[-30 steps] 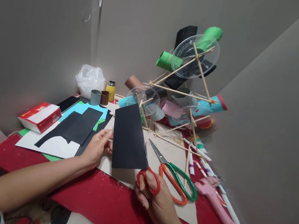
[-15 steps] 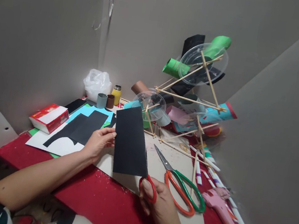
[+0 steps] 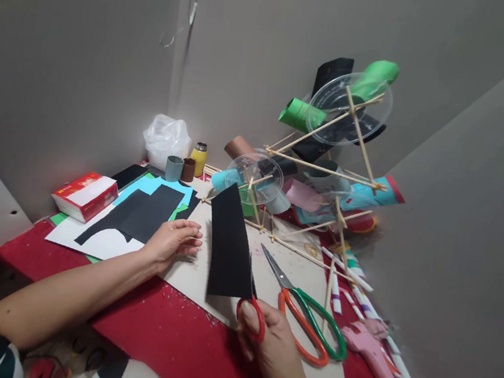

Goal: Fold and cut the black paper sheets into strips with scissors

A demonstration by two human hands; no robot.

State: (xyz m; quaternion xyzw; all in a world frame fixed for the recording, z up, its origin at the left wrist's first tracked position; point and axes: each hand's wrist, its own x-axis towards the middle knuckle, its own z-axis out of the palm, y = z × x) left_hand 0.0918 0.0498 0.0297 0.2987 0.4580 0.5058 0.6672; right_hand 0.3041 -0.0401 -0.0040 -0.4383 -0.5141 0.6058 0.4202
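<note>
A rectangular piece of black paper (image 3: 231,245) stands upright over the table, its left side curving away. Red-handled scissors (image 3: 256,322) meet its lower right edge, and my right hand (image 3: 273,351) is shut on their loops. The paper hides part of the blades. My left hand (image 3: 176,244) is just left of the paper, with a small gap between; its fingers are loosely curled and hold nothing. Larger scissors (image 3: 285,284) with green and orange handles lie on the beige board (image 3: 194,281), right of the paper.
Black sheets (image 3: 142,217) and a red tissue box (image 3: 85,195) lie at left. Behind stand a yellow jar (image 3: 198,159) and a plastic bag (image 3: 166,142). A stick frame (image 3: 325,167) with paper tubes rises at right; a pink glue gun (image 3: 388,374) lies near the right edge.
My left hand has let go of the paper's left edge. The paper has swung and bent to the right, now showing narrower. The scissors stay in my right hand.
</note>
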